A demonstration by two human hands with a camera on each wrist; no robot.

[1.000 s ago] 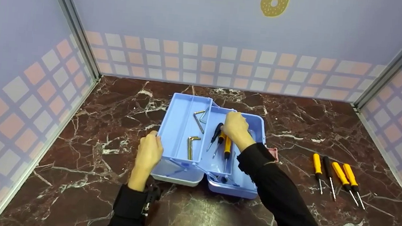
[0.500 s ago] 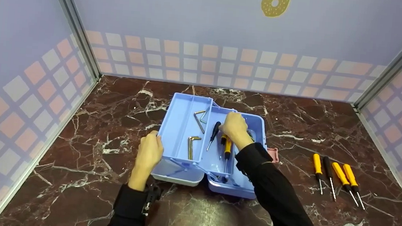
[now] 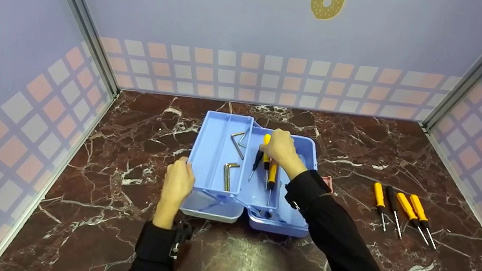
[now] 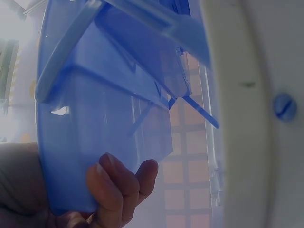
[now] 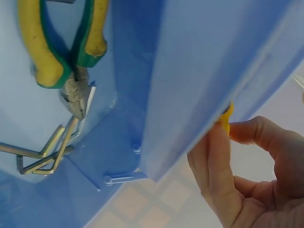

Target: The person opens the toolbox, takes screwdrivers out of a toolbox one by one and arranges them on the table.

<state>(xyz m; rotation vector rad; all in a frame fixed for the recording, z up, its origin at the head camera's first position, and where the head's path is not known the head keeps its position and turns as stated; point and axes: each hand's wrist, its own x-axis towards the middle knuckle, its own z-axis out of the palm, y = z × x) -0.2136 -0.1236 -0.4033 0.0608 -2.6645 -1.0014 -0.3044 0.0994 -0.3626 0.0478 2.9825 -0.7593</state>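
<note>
The blue toolbox (image 3: 278, 230) is unfolded into stepped trays. My left hand (image 3: 179, 180) grips the outer left edge of its upper tray (image 3: 205, 150), fingers curled beneath the plastic in the left wrist view. Over the middle tray (image 3: 257, 198), my right hand (image 3: 281, 148) pinches a yellow-handled screwdriver (image 3: 266, 155) between thumb and fingers, its shaft pointing down. In the right wrist view only a bit of that handle shows past the tray wall. A black-handled screwdriver (image 3: 256, 163) and another yellow one (image 3: 272, 175) lie in the same tray.
Several hex keys (image 3: 227, 178) lie in the upper tray. Yellow-and-green pliers (image 5: 45, 57) and more hex keys (image 5: 59, 147) are in the box bottom. To the right, several screwdrivers (image 3: 379, 195) lie on the marbled table (image 3: 100, 193). A pink latch (image 3: 327, 183) sticks out from the box.
My right hand has risen slightly, and the yellow screwdriver's handle now shows upright at its fingers. The black screwdriver beside it has shifted a little. My left hand keeps its place.
</note>
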